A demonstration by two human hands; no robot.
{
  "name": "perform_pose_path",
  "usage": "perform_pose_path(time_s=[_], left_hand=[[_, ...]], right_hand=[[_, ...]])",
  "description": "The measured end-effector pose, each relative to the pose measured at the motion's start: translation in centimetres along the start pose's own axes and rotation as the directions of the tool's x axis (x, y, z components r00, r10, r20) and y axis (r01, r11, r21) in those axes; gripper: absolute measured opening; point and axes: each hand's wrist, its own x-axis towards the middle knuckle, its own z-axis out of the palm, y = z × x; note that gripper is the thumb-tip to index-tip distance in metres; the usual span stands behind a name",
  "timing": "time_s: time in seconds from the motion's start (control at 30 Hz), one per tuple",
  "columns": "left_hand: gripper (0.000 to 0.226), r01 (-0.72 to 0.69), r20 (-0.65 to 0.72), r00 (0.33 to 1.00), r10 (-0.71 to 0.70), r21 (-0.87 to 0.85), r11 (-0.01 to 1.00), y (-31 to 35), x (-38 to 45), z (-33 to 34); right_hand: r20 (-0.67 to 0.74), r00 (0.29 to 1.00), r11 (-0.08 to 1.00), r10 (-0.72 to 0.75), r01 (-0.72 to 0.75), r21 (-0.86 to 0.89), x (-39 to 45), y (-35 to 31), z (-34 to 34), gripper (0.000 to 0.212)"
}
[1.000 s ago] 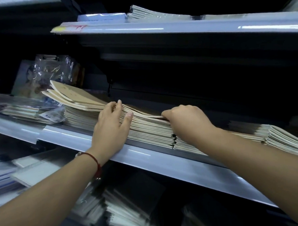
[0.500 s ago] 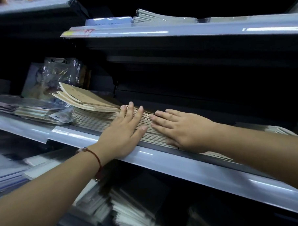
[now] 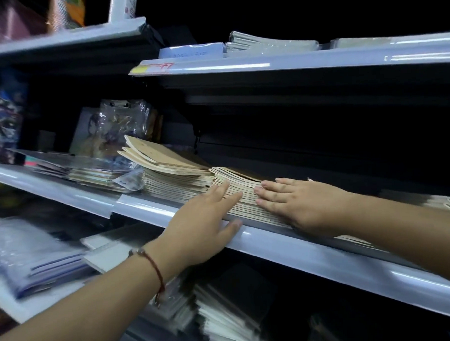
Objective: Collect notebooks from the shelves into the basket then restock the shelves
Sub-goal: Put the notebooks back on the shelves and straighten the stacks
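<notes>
Head view: left hand (image 3: pixel 204 224) lies flat and unclenched, fingers spread, palm down; its fingertips (image 3: pixel 223 188) rest on the fanned row of tan kraft-paper-cover notebooks (image 3: pixel 241 195), thumb down on the pale grey glossy front lip of the middle metal shelf (image 3: pixel 312 256). Grasping nothing. Thin dark red cord bracelet (image 3: pixel 156 270) circles the left wrist. Right hand (image 3: pixel 301 205) also flat and relaxed, fingers extended toward the left hand, pressing on the same notebook row just beside the left fingertips; no grip on anything. The 2 hands are close, not touching. Notebooks sit on the middle shelf, directly under both hands and running on beyond the right forearm, where they blur. Just past the left fingertips, further left, a taller stack of the same tan notebooks (image 3: pixel 167 170), top covers lifted at an angle. Left of that stack, flat clear-plastic-wrapped stationery packs (image 3: pixel 90 171); behind them an upright clear-bagged illustrated item (image 3: pixel 113 128). Above both hands, upper grey shelf (image 3: pixel 265 63) with wrapped thin booklets (image 3: pixel 264 43). Below the left forearm, lower shelf holding blurred white-edged book stacks (image 3: pixel 225 312) and plastic-sleeved blue-striped pads (image 3: pixel 37 258).
</notes>
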Motion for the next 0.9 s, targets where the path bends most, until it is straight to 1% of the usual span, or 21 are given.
perform_pose_path(time_s=[0.03, 0.07, 0.1, 0.17, 0.2, 0.23, 0.27, 0.3, 0.33, 0.37, 0.43, 0.5, 0.57, 0.63, 0.7, 0.77, 0.83, 0.9], left_hand=[[0.049, -0.045, -0.13, 0.99, 0.047, 0.017, 0.999, -0.2, -1.0, -0.6], [0.044, -0.072, -0.256, 0.963, 0.078, 0.03, 0.997, -0.8, -1.9, -1.2], [0.04, -0.063, -0.36, 0.93, 0.072, 0.035, 0.997, -1.6, -2.7, -1.9], [0.04, 0.053, -0.477, 0.878, -0.033, 0.03, 0.998, -3.6, -3.7, -3.4], [0.046, 0.139, -0.507, 0.854, -0.115, 0.01, 0.99, -4.8, -3.8, -4.1], [0.057, 0.234, -0.505, 0.835, -0.218, -0.032, 0.972, -6.1, -3.7, -4.6], [0.072, 0.328, -0.454, 0.826, -0.333, -0.093, 0.94, -7.3, -3.4, -5.1], [0.089, 0.406, -0.367, 0.824, -0.431, -0.148, 0.902, -8.4, -2.9, -5.5], [0.105, 0.456, -0.276, 0.829, -0.486, -0.17, 0.874, -9.3, -2.3, -5.6], [0.116, 0.476, -0.209, 0.84, -0.501, -0.163, 0.864, -10.0, -1.6, -5.5], [0.127, 0.462, -0.132, 0.869, -0.476, -0.122, 0.878, -11.0, -0.2, -4.8], [0.13, 0.451, -0.1, 0.882, -0.46, -0.106, 0.886, -11.3, 0.7, -3.7], [0.128, 0.46, -0.141, 0.867, -0.478, -0.141, 0.876, -10.9, 1.3, -2.7], [0.125, 0.477, -0.183, 0.844, -0.505, -0.175, 0.861, -10.3, 1.7, -1.9], [0.121, 0.483, -0.205, 0.834, -0.512, -0.177, 0.858, -9.9, 2.0, -1.4], [0.119, 0.472, -0.211, 0.84, -0.499, -0.167, 0.866, -9.6, 2.3, -0.8], [0.117, 0.451, -0.206, 0.852, -0.482, -0.18, 0.874, -9.5, 2.5, -0.3], [0.108, 0.399, -0.136, 0.897, -0.422, -0.167, 0.902, -10.0, 3.3, 0.9]], right_hand=[[-0.017, 1.0, 1.0, 0.005, -0.005, 0.005, 0.1, -0.4, -0.3, 0.06], [-0.053, 0.999, 1.0, 0.011, -0.011, 0.004, 0.4, -0.8, -0.6, 0.063], [-0.113, 0.993, 1.0, 0.019, -0.017, 0.015, 0.5, -1.7, -1.0, 0.061], [-0.284, 0.958, 0.993, 0.04, -0.006, 0.121, 0.7, -4.0, -1.9, 0.049], [-0.331, 0.943, 0.979, 0.047, 0.022, 0.203, 0.7, -5.5, -2.3, 0.048], [-0.328, 0.943, 0.958, 0.056, 0.042, 0.285, 0.6, -7.0, -2.6, 0.049], [-0.308, 0.95, 0.94, 0.047, 0.062, 0.336, 0.7, -8.3, -2.3, 0.054], [-0.285, 0.958, 0.932, 0.038, 0.069, 0.356, 1.0, -9.4, -1.9, 0.06], [-0.272, 0.962, 0.934, 0.037, 0.063, 0.352, 1.3, -10.2, -1.1, 0.066], [-0.285, 0.957, 0.941, 0.051, 0.05, 0.336, 1.7, -10.7, -0.5, 0.07], [-0.359, 0.929, 0.949, 0.089, 0.031, 0.314, 2.3, -10.9, 0.7, 0.073], [-0.378, 0.919, 0.941, 0.111, 0.026, 0.338, 2.3, -10.8, 0.8, 0.073], [-0.37, 0.922, 0.929, 0.11, 0.036, 0.367, 2.3, -10.7, 0.8, 0.071], [-0.342, 0.931, 0.895, 0.126, 0.042, 0.445, 2.2, -10.7, 0.3, 0.071], [-0.353, 0.919, 0.858, 0.177, 0.032, 0.513, 2.7, -10.7, -0.9, 0.069], [-0.378, 0.895, 0.828, 0.238, 0.017, 0.561, 3.7, -10.7, -2.8, 0.068], [-0.446, 0.861, 0.855, 0.244, 0.026, 0.519, 5.6, -11.0, -4.8, 0.07], [-0.507, 0.834, 0.906, 0.219, 0.019, 0.422, 7.8, -11.1, -6.5, 0.073]])
